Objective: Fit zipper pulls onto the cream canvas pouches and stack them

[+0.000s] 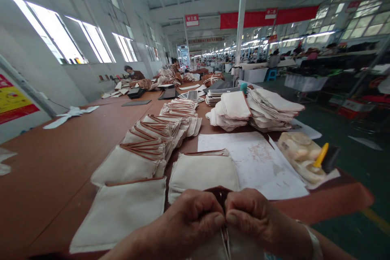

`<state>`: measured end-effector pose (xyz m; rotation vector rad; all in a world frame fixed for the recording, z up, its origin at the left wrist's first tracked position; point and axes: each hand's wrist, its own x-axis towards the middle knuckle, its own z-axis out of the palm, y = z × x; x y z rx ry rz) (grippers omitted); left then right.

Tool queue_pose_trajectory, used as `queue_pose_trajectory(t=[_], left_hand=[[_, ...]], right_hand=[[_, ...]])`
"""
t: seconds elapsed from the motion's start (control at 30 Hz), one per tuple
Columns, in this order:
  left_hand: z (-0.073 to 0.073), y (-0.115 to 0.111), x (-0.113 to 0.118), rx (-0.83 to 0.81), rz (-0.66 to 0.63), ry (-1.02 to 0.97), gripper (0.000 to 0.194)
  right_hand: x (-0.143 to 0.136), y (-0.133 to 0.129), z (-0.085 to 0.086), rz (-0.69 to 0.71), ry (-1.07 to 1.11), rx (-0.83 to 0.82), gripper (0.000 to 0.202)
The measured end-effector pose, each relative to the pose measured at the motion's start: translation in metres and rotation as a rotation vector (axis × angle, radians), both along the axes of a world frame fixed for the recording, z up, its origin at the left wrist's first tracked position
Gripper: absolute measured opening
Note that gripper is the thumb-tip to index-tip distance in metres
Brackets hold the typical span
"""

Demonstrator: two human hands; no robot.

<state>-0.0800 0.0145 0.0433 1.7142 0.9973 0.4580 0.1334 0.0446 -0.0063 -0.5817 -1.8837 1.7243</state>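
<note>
My left hand [195, 217] and my right hand [257, 215] meet knuckle to knuckle at the bottom middle, thumbs pressed down over bent fingers. Both grip a cream fabric pouch [210, 248] with brown edging, one hand on each side of its slit. Part of its brown edge shows above the fists; the fingers hide the rest. Just beyond my hands lies a stack of cream pouches [203, 170]. To the left is another cream pouch [128, 209], lying flat, and behind it a long overlapping row of brown-edged pouches [146, 152].
White paper [252, 162] strewn with brown scraps covers the table's right side. Beside it stands a cut plastic container [300, 150] with a yellow-handled brush [323, 156]. Piles of cream panels [234, 105] rise farther back. A person [134, 74] sits at the far left.
</note>
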Motion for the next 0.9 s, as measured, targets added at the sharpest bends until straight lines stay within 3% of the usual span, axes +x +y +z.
queue_pose_trajectory(t=[0.17, 0.37, 0.47, 0.63, 0.8, 0.9], left_hand=[[-0.003, 0.000, 0.002, -0.007, 0.004, -0.127, 0.039], [0.001, 0.001, 0.003, 0.150, 0.055, 0.048, 0.041], [0.003, 0.004, -0.003, 0.022, 0.071, -0.012, 0.046], [0.009, 0.007, -0.018, -0.175, 0.132, -0.090, 0.055], [-0.001, 0.006, -0.012, -0.338, 0.218, -0.133, 0.032], [-0.012, 0.005, -0.002, -0.295, 0.280, -0.090, 0.020]], right_hand=[[-0.003, 0.003, -0.015, -0.011, 0.107, -0.159, 0.047], [-0.001, 0.011, 0.016, 0.016, -0.050, 0.089, 0.049], [-0.002, 0.012, 0.017, 0.043, -0.010, 0.038, 0.045], [0.002, 0.014, -0.003, 0.065, 0.092, -0.106, 0.038], [0.001, 0.014, -0.011, 0.070, 0.099, -0.110, 0.038], [-0.002, 0.017, -0.009, 0.052, 0.045, -0.011, 0.040]])
